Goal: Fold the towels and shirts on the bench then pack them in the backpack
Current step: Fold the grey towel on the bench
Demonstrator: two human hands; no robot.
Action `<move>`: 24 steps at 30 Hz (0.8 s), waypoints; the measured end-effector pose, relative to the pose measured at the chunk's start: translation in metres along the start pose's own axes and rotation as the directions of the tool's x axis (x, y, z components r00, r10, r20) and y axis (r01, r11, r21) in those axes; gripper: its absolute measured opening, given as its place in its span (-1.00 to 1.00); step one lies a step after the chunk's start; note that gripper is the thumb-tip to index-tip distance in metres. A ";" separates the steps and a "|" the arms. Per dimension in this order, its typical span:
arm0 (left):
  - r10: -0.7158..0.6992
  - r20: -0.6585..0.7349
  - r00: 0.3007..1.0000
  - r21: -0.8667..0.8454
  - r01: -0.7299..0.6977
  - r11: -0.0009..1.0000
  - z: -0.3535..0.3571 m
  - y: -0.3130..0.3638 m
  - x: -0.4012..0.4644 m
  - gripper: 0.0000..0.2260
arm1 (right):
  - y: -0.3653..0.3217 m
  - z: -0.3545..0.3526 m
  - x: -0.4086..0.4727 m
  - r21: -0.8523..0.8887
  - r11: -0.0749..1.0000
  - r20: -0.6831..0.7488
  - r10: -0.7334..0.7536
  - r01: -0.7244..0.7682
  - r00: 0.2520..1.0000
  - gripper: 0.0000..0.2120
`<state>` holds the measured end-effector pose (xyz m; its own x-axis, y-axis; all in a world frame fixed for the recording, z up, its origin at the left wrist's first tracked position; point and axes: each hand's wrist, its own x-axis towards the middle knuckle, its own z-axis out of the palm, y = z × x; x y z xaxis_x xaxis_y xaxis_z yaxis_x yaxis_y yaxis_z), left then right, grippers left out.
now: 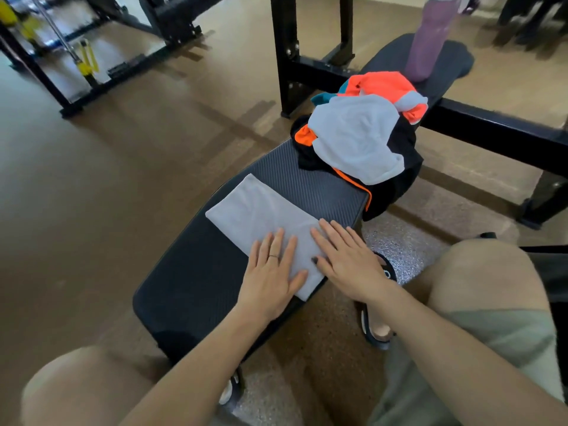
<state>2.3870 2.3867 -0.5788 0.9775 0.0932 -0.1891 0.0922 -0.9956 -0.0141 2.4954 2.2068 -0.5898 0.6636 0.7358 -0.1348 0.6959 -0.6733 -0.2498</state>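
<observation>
A grey towel [255, 210], folded into a long strip, lies across the black padded bench [190, 284]. My left hand [270, 275] presses flat on its near end with straight fingers. My right hand [347, 259] lies flat beside it on the towel's right near corner. Farther along the bench sits a loose pile of clothes: a light grey towel [353, 139] on top, an orange and teal shirt [384, 84] behind it, and a black garment with orange trim [396, 186] hanging over the bench's right side. No backpack is in view.
A purple bottle [430, 38] stands on the bench's far end. A black rack frame [285, 56] crosses behind the pile, with its base bar [498, 133] at the right. More gym equipment [76, 56] stands at the far left. My knees flank the bench.
</observation>
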 end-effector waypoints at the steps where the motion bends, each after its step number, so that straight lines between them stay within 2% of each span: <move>1: 0.014 0.002 1.000 -0.004 -0.014 1.000 -0.002 0.005 -0.007 -0.32 | -0.002 0.000 -0.001 -0.003 1.000 0.008 0.011 -0.011 1.000 -0.42; 4: 0.107 -0.035 0.994 -0.005 -0.107 0.994 0.005 0.024 -0.035 -0.23 | -0.011 -0.002 -0.006 -0.013 0.999 0.024 0.044 -0.044 0.999 -0.42; 7: 0.110 -0.024 0.994 0.008 -0.110 0.994 0.026 0.026 -0.053 -0.19 | -0.023 -0.003 -0.016 -0.002 0.998 0.058 0.065 -0.065 0.996 -0.42; 11: 0.103 -0.123 0.987 0.011 -0.102 0.995 0.027 0.019 -0.062 -0.36 | -0.038 -0.008 -0.031 0.030 0.996 0.094 0.080 -0.083 0.992 -0.35; 15: 0.156 -0.175 0.972 0.113 -0.137 0.984 0.024 0.014 -0.071 -0.51 | -0.041 -0.014 -0.047 0.019 0.999 0.147 0.024 -0.027 0.989 -0.14; 18: 0.182 -0.191 0.964 0.147 -0.156 0.977 0.024 0.011 -0.075 -0.64 | -0.037 -0.012 -0.053 -0.065 0.997 0.161 -0.026 0.037 0.987 0.00; 21: 0.218 -0.221 0.951 0.172 -0.182 0.968 0.020 0.008 -0.076 -0.72 | -0.032 -0.007 -0.049 -0.158 0.983 0.056 -0.090 0.098 0.994 -0.09; 24: 0.260 -0.232 0.937 0.143 -0.231 0.962 0.012 0.003 -0.076 -0.72 | -0.025 -0.005 -0.040 -0.173 0.966 -0.098 -0.211 0.192 0.973 -0.34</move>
<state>2.3107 2.3764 -0.5757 0.9843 -0.1704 0.0469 -0.1644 -0.9802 -0.1099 2.4531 2.1936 -0.5736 0.5256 0.8506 0.0158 0.8471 -0.5216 -0.1016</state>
